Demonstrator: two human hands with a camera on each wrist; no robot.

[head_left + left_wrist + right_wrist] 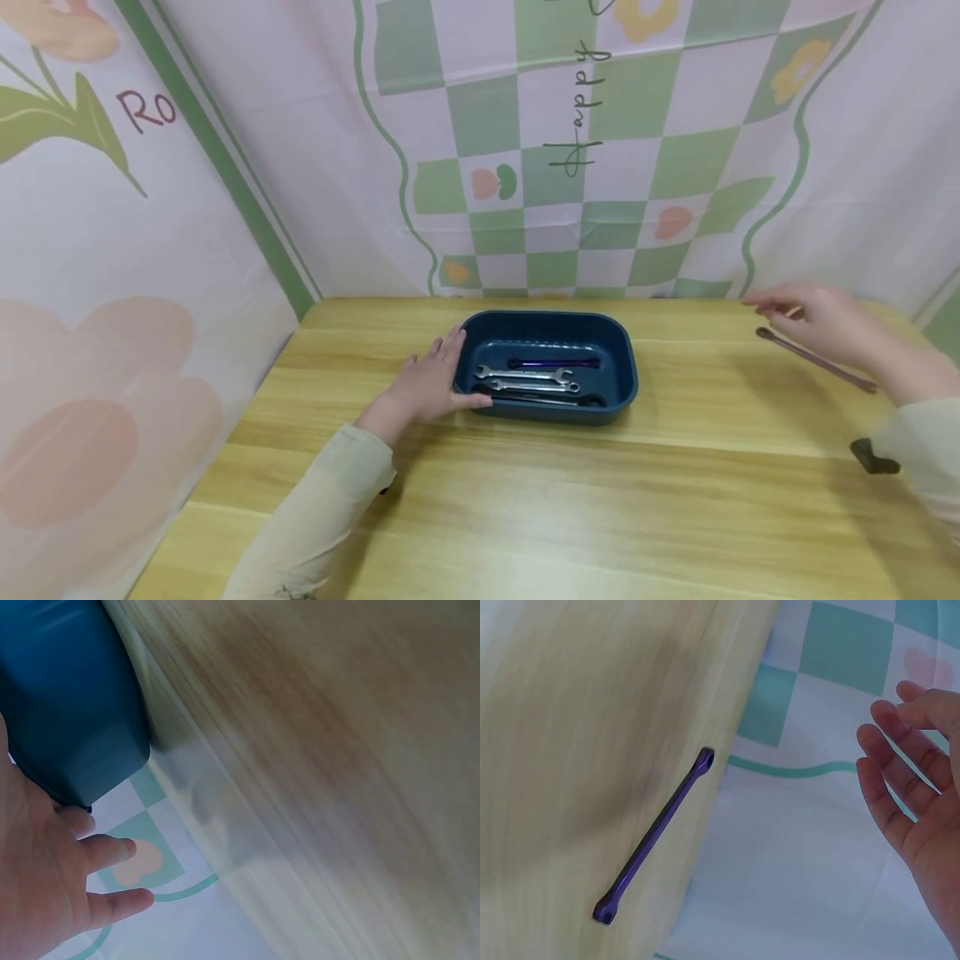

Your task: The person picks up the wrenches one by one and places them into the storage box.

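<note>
While the left hand (429, 385) rests flat against the blue tray's (627, 367) end with fingers straight, the right hand (821, 321) hovers spread over a purple wrench (655, 835) lying near the table's (525, 500) far-right edge, holding nothing. Thin, stiff, probably slick metal, so I'd pinch it mid-shaft.
</note>
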